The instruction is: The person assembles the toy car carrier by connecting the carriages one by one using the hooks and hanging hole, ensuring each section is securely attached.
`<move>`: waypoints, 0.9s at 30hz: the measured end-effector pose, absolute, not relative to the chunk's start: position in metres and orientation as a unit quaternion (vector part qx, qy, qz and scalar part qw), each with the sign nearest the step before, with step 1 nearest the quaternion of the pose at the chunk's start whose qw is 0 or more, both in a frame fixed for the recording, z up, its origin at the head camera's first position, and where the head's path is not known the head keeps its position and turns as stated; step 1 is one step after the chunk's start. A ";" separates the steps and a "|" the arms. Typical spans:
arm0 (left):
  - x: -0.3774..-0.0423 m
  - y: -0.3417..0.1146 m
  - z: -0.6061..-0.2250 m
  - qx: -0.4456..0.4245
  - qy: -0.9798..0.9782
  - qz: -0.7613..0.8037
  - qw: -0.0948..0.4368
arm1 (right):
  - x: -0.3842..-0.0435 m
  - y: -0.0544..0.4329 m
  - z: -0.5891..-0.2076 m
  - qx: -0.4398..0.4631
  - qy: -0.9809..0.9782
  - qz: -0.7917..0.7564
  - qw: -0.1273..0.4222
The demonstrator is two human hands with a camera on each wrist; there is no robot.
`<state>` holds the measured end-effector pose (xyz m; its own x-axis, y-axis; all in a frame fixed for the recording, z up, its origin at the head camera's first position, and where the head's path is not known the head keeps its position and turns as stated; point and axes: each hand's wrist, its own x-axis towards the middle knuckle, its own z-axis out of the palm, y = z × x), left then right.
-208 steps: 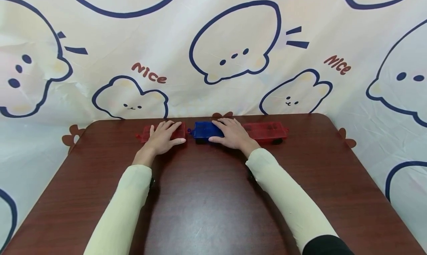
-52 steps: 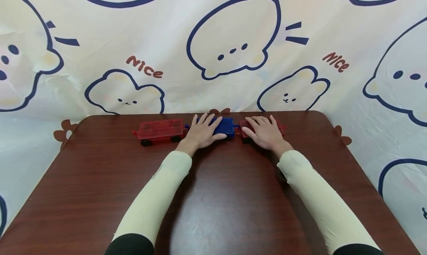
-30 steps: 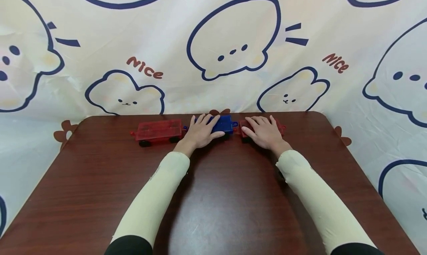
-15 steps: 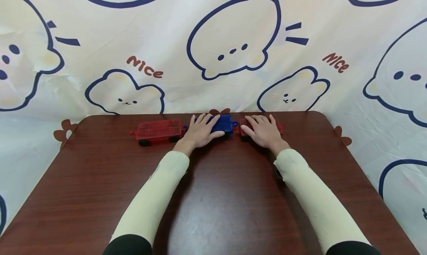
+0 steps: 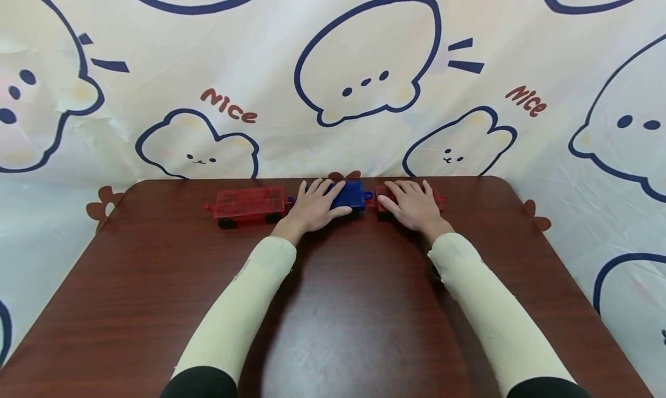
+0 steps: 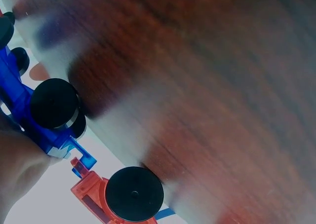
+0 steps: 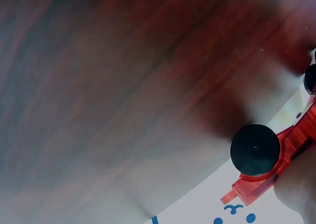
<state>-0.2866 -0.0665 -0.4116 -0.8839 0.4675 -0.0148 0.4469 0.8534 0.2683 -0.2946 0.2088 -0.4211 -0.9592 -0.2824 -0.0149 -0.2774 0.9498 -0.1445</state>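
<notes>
Three wheeled toy train cars stand end to end along the table's far edge. My left hand (image 5: 312, 208) rests over the blue car (image 5: 351, 195) in the middle, fingers spread and thumb at its near side. My right hand (image 5: 413, 208) lies over the right red car (image 5: 382, 204), covering much of its top. To the left, the long red car (image 5: 250, 203) is untouched. In the left wrist view the blue hook (image 6: 86, 160) overlaps the tongue of the red car (image 6: 91, 192). The right wrist view shows the right red car's black wheel (image 7: 256, 150) and free end tongue (image 7: 229, 197).
The dark brown wooden table (image 5: 333, 305) stretches from the cars toward me. A pale cloth backdrop (image 5: 281, 97) with blue cartoon outlines hangs right behind the far edge and along both sides.
Both hands have moved right since several seconds ago: the left from the left red car to the blue one, the right from blue to right red. Over the last second they stay nearly still.
</notes>
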 end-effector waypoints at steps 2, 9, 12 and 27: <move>-0.287 -0.066 -0.412 0.240 0.961 0.129 0.041 | -0.296 0.210 -0.422 -0.141 0.987 -0.072 0.019; -0.288 -0.064 -0.415 0.241 0.962 0.119 0.039 | -0.298 0.212 -0.423 -0.140 0.987 -0.073 0.015; -0.288 -0.064 -0.415 0.241 0.963 0.112 0.039 | -0.299 0.211 -0.424 -0.142 0.987 -0.070 0.011; -0.287 -0.063 -0.414 0.229 0.969 0.084 0.043 | -0.299 0.209 -0.423 -0.144 0.987 -0.064 0.011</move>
<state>-0.2866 -0.0631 -0.4140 -0.8912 0.4514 -0.0448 0.4370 0.8809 0.1819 -0.2990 0.2094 -0.4232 -0.9583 -0.2857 -0.0040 -0.2828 0.9503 -0.1299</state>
